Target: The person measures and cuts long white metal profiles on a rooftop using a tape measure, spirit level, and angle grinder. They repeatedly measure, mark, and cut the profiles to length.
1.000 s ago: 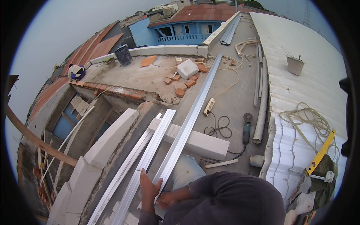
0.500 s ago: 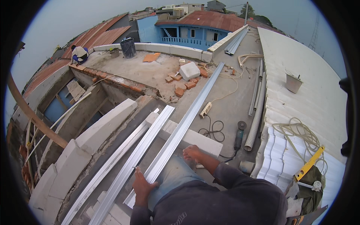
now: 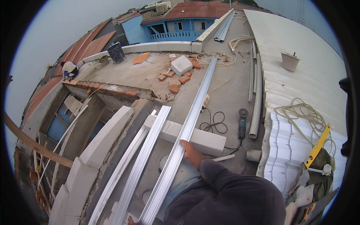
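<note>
A long silvery metal channel [image 3: 186,131] runs from the far middle down to the lower edge, across a white lightweight block [image 3: 205,141]. My right hand [image 3: 192,153] grips its right edge just in front of the block. At the lower edge only a small part of my left hand [image 3: 131,220] shows, beside the near part of that channel; its grip is hidden. To the left lie a second metal channel [image 3: 144,157] and a third, narrower one [image 3: 119,169], both sloping the same way and propped at the same block.
An angle grinder [image 3: 242,123], a power strip [image 3: 206,100] and grey pipes [image 3: 256,97] lie right of the channels. A yellow spirit level [image 3: 317,147] and handsaw [image 3: 308,213] are further right. Left, beyond a block wall [image 3: 107,135], the floor opens downward. A person [image 3: 69,69] crouches far left.
My right hand has moved from above my leg onto the long channel's edge. My left hand has dropped to the lower edge. The channel's near end has gone out of view; the view has shifted.
</note>
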A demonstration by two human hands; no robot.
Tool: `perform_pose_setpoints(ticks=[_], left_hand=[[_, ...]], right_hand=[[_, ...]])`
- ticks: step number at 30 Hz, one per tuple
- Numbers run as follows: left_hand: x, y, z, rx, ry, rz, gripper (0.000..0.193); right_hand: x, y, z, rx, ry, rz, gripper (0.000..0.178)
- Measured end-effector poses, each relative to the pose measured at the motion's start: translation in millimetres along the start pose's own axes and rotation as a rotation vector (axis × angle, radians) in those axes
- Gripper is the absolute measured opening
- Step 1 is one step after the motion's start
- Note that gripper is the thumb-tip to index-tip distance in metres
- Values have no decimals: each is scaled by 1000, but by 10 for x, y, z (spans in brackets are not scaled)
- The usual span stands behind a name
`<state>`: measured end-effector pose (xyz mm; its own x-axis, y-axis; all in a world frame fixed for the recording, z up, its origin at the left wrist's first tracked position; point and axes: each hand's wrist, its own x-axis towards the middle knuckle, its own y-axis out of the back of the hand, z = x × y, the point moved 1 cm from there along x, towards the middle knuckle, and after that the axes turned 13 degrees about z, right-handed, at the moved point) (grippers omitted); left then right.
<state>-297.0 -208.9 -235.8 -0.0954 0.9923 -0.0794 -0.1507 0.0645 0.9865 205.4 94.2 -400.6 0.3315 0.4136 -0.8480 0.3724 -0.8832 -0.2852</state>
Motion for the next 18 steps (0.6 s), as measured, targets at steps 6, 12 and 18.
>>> perform_pose_setpoints(ticks=[6,12,18], left_hand=[[-250,208,-508,-87,-260,336,142],[-432,806,-817,64,-127,572,135],[-334,1194,-385,55,-57,944,132]], right_hand=[[-322,77,-71,-38,-41,-23,54],[-1527,-355,-357,6,22,-433,49],[-3197,-1234,-1461,227,375,-655,57]])
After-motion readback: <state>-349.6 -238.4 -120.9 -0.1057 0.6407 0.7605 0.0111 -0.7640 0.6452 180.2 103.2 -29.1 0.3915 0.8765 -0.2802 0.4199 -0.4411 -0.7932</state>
